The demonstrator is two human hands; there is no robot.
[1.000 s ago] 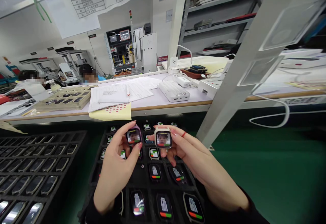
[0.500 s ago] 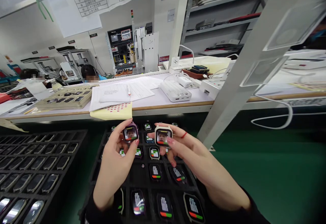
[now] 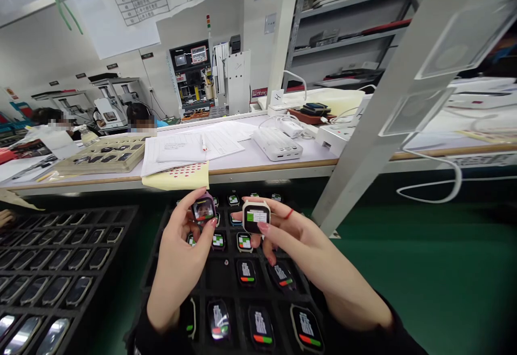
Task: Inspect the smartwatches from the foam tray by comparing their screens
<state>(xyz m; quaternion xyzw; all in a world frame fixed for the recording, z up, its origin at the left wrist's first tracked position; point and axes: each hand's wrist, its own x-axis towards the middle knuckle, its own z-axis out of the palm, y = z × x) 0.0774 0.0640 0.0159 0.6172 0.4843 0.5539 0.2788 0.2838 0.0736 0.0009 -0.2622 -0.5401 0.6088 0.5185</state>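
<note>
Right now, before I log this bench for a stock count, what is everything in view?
purple watch: one, lit screen, held up at left
white watch: one, green-and-white screen, held up at right
centre tray: one, black, below both watches, a dozen or so lit watches
side tray: one, black, left, dark-screened watches
papers: a stack, white, on the bench
yellow sheet: one, red-dotted, bench edge
white box: one, bench, beside cables
post: one, white, slanting at right
co-workers: two, far left
left hand: pinches purple watch
right hand: pinches white watch
</note>
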